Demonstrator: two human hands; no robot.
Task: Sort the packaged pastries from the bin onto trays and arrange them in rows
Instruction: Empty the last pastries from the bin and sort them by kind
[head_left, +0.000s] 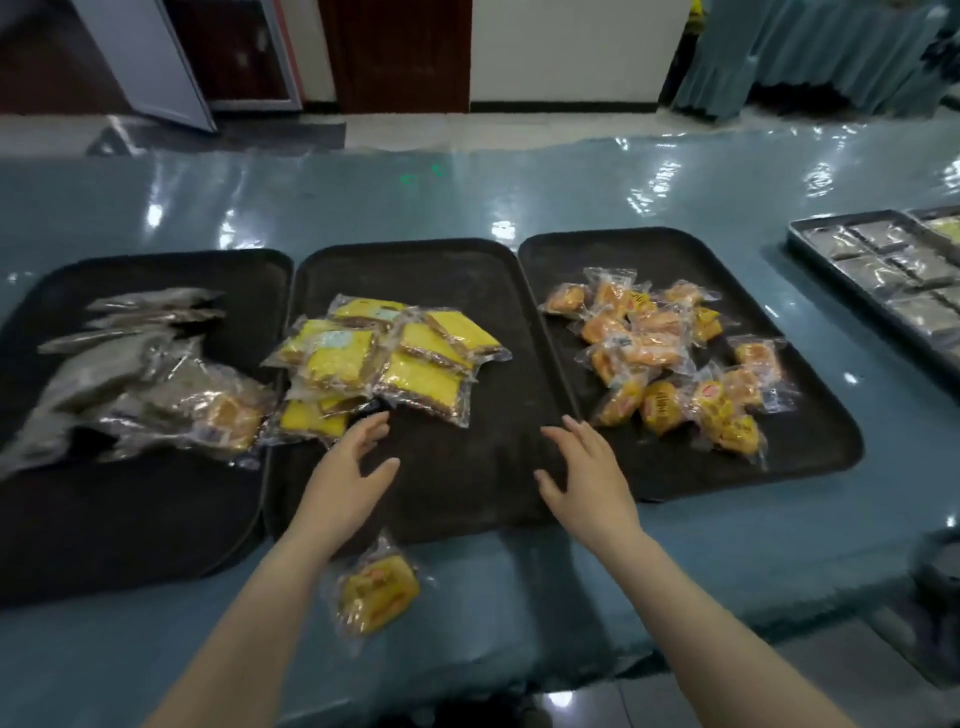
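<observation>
Your left hand (347, 470) hovered over the near part of the middle black rectangular plastic tray (457, 488), its grip spread and holding nothing, fingertips just beside the heap of flat yellow cake slices in clear wrappers (384, 358). Your right hand (584, 475) was above the seam between the middle tray and the right black tray (810, 457), its grip likewise spread and empty. The right tray carried a loose pile of small orange-yellow wrapped pastries (670, 358). The left black tray (130, 519) held grey wrapped packets (114, 364), with one orange wrapped pastry (228, 415) at that pile's right edge. One single yellow-orange wrapped pastry (376, 592) lay on the blue glossy-covered bench (467, 192), off the trays, just beside your left forearm. A grey metal tray of packets in rows (893, 270) stood at the far right.
</observation>
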